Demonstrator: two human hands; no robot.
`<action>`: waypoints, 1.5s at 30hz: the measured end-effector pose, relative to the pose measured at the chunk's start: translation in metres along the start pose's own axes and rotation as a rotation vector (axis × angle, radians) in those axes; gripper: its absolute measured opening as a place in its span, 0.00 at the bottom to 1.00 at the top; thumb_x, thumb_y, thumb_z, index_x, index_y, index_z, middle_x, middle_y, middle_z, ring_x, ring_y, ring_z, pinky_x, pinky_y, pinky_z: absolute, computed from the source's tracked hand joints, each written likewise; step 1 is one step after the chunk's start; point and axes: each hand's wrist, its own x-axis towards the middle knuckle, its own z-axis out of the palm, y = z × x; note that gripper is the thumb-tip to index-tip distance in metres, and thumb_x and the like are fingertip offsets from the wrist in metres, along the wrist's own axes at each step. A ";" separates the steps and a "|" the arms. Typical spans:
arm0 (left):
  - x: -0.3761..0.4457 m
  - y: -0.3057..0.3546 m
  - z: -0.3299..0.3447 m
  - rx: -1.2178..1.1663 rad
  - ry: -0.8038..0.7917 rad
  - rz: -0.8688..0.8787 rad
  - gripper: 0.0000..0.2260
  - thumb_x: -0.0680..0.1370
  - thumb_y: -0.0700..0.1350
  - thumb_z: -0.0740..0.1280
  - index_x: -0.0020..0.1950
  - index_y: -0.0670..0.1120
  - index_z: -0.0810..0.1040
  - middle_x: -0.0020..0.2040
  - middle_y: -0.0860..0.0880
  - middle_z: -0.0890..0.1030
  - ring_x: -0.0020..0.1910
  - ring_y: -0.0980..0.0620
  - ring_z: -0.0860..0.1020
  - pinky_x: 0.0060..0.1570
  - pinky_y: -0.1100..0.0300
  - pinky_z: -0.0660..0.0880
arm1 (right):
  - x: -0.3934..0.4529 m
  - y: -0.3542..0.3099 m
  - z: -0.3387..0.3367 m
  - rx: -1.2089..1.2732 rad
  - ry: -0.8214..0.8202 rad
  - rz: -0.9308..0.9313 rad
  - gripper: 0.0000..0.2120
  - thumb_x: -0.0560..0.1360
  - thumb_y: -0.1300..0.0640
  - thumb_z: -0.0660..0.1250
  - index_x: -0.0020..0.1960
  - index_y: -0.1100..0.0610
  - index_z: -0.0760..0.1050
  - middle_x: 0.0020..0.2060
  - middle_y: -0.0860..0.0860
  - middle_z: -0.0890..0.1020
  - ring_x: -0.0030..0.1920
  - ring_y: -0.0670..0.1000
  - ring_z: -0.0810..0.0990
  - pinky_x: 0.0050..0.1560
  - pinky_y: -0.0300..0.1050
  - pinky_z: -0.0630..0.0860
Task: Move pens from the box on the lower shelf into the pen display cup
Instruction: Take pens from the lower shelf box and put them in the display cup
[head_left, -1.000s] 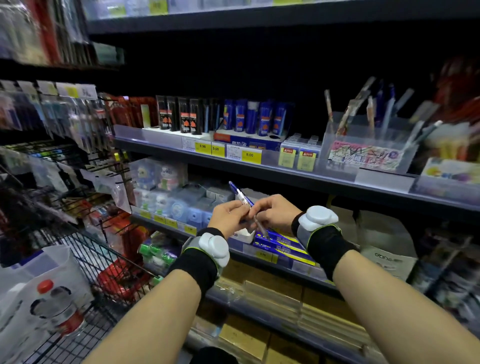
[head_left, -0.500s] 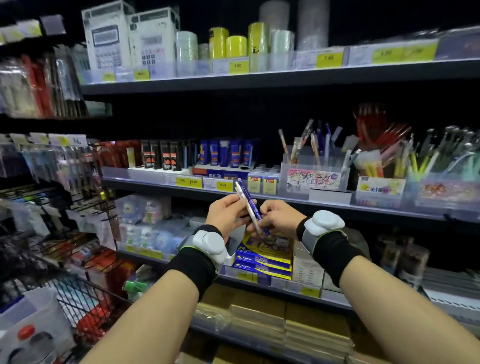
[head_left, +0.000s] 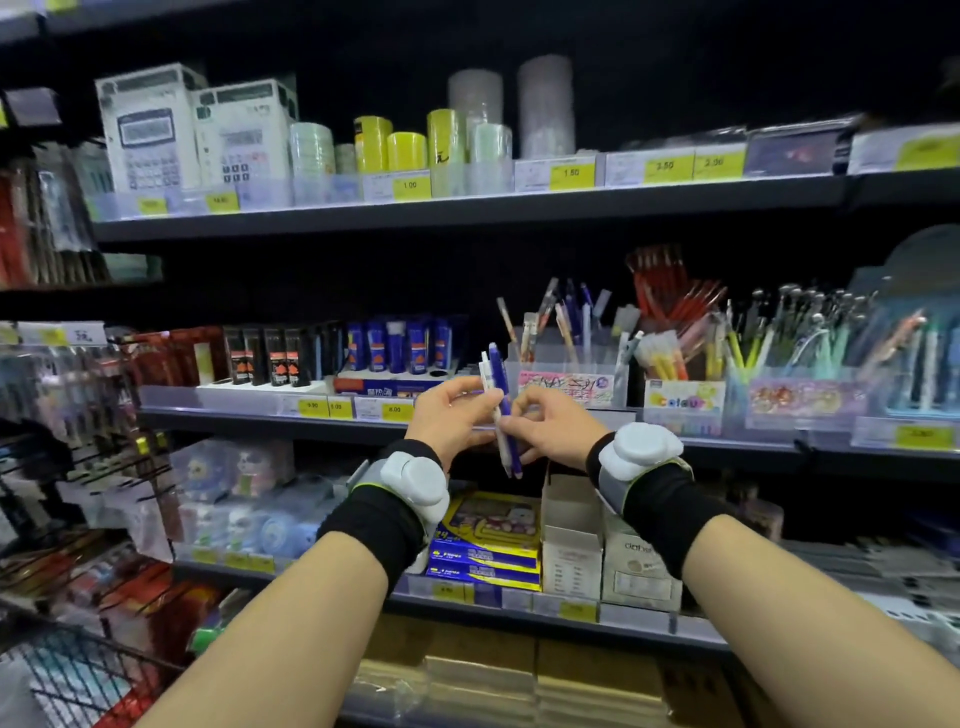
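Both hands hold a small bunch of pens (head_left: 500, 384), blue and white, nearly upright in front of the middle shelf. My left hand (head_left: 451, 420) grips them from the left and my right hand (head_left: 548, 427) pinches them from the right. Just behind and to the right stands the clear pen display cup (head_left: 567, 385) with a scribbled label and several pens leaning in it. On the lower shelf below my hands sits an open white cardboard box (head_left: 570, 535); its contents are hidden.
Blue and yellow boxes (head_left: 485, 540) lie left of the white box. More clear cups of coloured pens (head_left: 789, 384) fill the middle shelf to the right. Calculators (head_left: 150, 130) and tape rolls stand on the top shelf. A wire basket (head_left: 67, 675) is at lower left.
My hands have lifted the pens from near the lower shelf up to the middle shelf, close to the display cup. The pens have turned more upright, and my view has tilted upward.
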 end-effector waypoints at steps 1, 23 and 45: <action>0.004 0.003 0.003 -0.001 -0.004 0.018 0.06 0.77 0.38 0.69 0.53 0.42 0.80 0.45 0.44 0.84 0.41 0.49 0.84 0.38 0.58 0.81 | 0.001 0.000 -0.005 -0.024 0.031 -0.032 0.08 0.77 0.55 0.69 0.43 0.56 0.72 0.44 0.62 0.84 0.41 0.56 0.83 0.41 0.51 0.84; 0.089 0.035 0.021 0.076 0.099 0.366 0.10 0.78 0.36 0.67 0.52 0.49 0.82 0.46 0.47 0.84 0.50 0.52 0.83 0.52 0.56 0.81 | 0.072 -0.017 -0.058 -0.104 0.513 -0.257 0.07 0.74 0.58 0.68 0.51 0.54 0.73 0.41 0.54 0.83 0.43 0.58 0.84 0.46 0.60 0.82; 0.116 0.002 0.028 0.699 0.236 0.234 0.06 0.75 0.44 0.72 0.51 0.49 0.82 0.41 0.53 0.81 0.41 0.55 0.78 0.44 0.62 0.71 | 0.094 0.003 -0.044 -0.512 0.481 -0.081 0.05 0.70 0.54 0.69 0.39 0.54 0.82 0.38 0.48 0.83 0.51 0.55 0.80 0.45 0.48 0.80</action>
